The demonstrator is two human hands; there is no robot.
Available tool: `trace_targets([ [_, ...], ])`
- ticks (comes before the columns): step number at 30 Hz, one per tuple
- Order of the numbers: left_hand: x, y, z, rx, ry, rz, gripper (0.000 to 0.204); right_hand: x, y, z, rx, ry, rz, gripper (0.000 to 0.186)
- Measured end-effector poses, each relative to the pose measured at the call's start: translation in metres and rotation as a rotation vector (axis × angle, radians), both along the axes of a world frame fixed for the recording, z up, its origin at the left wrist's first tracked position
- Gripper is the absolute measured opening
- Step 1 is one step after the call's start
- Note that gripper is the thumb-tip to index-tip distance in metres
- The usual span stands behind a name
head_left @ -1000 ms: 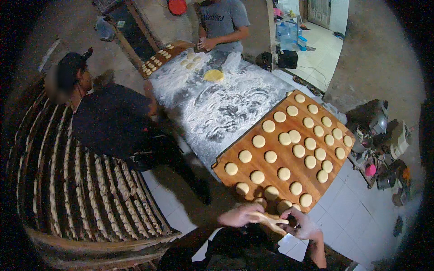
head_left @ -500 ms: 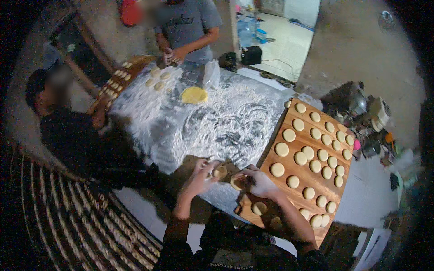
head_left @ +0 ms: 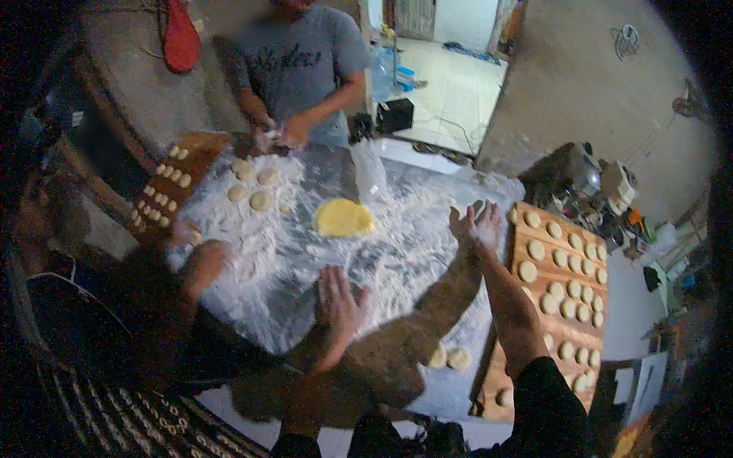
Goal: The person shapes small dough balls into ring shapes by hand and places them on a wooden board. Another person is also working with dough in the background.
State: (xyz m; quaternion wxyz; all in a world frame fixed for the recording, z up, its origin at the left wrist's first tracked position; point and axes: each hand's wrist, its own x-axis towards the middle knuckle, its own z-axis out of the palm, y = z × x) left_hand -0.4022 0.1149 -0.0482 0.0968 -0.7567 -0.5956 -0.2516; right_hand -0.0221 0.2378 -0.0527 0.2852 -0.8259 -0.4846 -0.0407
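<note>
My left hand, fingers stretched out, is over the floured metal table, holding nothing. My right hand reaches toward the table's right part with fingers apart and nothing in them, its shadow falling beside it. A yellow mass of dough lies between and beyond my hands. Two pale dough rounds rest on the near right part of the table. A wooden board with several rows of dough rounds lies along the right side.
A person in grey stands opposite, another in dark clothes at left. A board of small dough pieces, dough rounds and a plastic bag are beyond. Pots pile at right; racks fill the lower left.
Both my hands have parted and moved forward from the near board, letting go of the dough. Two rounds now show on the near metal surface. The view has shifted toward the table.
</note>
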Motion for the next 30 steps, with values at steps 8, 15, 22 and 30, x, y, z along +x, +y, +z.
trace_targets([
  [8,0.062,0.063,-0.001,-0.050,-0.145,-0.321,0.063,-0.065,0.034,0.003,0.080,0.121,0.970,0.037],
  [15,0.067,-0.001,0.027,-0.369,-0.629,-0.614,0.040,-0.126,-0.138,0.030,-0.228,0.327,1.049,0.059],
  [22,0.039,-0.012,0.010,0.000,-0.207,-0.424,0.051,-0.068,-0.195,0.039,-0.065,0.246,0.436,0.060],
  [30,0.098,0.030,-0.002,-0.368,-0.225,-0.835,0.053,-0.090,-0.151,-0.003,-0.083,0.083,0.566,0.058],
])
